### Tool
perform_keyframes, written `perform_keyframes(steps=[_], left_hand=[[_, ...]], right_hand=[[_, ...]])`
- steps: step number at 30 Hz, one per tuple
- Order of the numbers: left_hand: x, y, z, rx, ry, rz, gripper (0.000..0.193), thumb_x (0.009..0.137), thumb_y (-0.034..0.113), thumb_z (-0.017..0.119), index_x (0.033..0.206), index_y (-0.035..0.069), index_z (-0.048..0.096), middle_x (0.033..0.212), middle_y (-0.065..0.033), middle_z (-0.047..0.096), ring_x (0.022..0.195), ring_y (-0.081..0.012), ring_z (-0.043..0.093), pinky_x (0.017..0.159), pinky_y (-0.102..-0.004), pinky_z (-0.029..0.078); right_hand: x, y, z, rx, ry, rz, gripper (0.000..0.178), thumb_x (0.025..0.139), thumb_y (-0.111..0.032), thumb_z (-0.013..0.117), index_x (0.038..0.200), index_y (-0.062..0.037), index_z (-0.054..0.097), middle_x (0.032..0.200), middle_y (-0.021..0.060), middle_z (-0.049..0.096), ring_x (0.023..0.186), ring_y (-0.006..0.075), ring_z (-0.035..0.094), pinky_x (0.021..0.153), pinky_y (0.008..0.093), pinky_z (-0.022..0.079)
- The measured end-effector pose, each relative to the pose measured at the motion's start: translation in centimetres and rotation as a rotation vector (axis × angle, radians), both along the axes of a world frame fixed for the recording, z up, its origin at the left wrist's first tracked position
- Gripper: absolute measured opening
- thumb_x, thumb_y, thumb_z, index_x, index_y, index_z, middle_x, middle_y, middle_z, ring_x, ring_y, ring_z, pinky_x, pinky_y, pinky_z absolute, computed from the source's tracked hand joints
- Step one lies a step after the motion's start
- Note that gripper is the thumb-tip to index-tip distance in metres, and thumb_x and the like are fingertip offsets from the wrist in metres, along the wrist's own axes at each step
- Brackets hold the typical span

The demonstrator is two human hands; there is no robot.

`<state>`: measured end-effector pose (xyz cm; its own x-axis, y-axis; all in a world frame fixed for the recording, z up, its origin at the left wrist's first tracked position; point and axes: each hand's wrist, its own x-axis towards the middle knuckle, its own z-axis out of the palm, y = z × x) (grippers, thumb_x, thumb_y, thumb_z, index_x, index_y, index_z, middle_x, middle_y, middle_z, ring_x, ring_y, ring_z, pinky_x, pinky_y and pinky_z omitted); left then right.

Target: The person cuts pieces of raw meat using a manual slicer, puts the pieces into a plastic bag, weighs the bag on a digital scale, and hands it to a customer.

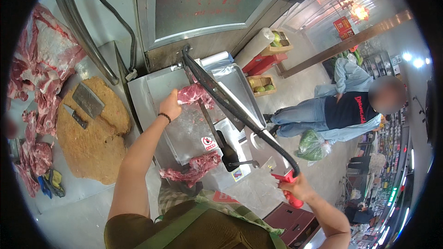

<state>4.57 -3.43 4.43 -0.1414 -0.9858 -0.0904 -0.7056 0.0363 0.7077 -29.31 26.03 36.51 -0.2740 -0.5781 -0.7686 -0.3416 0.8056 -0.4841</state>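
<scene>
Left hand (170, 106) grips meat slab (194, 94) just right; right hand (295, 185) clenches red handle (291, 193).

Black lever arm (230, 106) crosses the steel tray (152, 87) — bare steel beside; meat (196, 168) in front.

left hand (170, 106): holds meat slab (194, 93) | right hand (297, 187): grips red handle (290, 193)

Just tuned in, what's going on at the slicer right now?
The left hand holds a piece of raw meat on the steel slicer. The right hand grips the red handle of its long black lever. More meat lies at the slicer's near edge. A cleaver rests on the round block.
</scene>
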Motion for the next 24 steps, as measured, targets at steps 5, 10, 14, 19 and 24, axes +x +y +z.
perform_keyframes(steps=[5,10,14,19,24], left_hand=[[0.6,-4.0,-0.4,-0.006,0.005,0.016,0.031,0.078,0.006,0.063,0.105,0.003,0.048,0.096,-0.0258,0.067,0.097,-0.0458,0.063,0.082,-0.0517,0.05],[0.2,-5.4,-2.3,0.046,0.011,0.083,0.031,0.08,0.01,0.064,0.106,0.002,0.048,0.097,-0.0274,0.067,0.098,-0.0454,0.064,0.082,-0.0508,0.05],[-0.9,-5.3,-3.3,0.144,-0.001,0.085,0.038,0.081,0.013,0.064,0.112,0.001,0.048,0.1,-0.0291,0.067,0.099,-0.0458,0.064,0.083,-0.0507,0.051],[-1.5,-4.3,-6.0,0.17,-0.061,0.097,0.046,0.08,0.011,0.064,0.12,0.0,0.046,0.101,-0.0292,0.068,0.098,-0.0468,0.065,0.084,-0.0513,0.051],[-3.0,-2.5,-5.2,0.157,-0.077,0.127,0.042,0.08,0.007,0.062,0.118,0.001,0.046,0.099,-0.0285,0.068,0.096,-0.0463,0.065,0.083,-0.0515,0.051]], right_hand=[[1.9,-4.1,5.8,0.05,0.005,0.02,0.011,0.082,-0.005,0.067,0.077,0.0019,0.059,0.059,0.0063,0.057,0.045,0.0162,0.057,0.041,0.0318,0.047],[2.2,-5.7,7.5,0.077,0.013,0.043,0.012,0.081,-0.005,0.066,0.074,0.0019,0.059,0.058,0.0066,0.056,0.044,0.0159,0.056,0.041,0.0316,0.047],[2.1,-4.9,6.7,0.066,0.052,0.048,0.014,0.081,-0.008,0.066,0.074,0.0009,0.059,0.058,0.0058,0.058,0.046,0.0148,0.057,0.044,0.0301,0.047],[0.0,-0.1,-0.1,0.017,0.065,0.059,0.013,0.08,-0.01,0.07,0.083,0.0007,0.063,0.061,0.0043,0.06,0.051,0.0129,0.059,0.047,0.0308,0.048],[-2.8,6.5,-11.1,-0.098,0.036,0.065,0.017,0.081,-0.011,0.073,0.094,-0.0019,0.065,0.067,0.0009,0.061,0.054,0.0101,0.057,0.049,0.0294,0.046]])
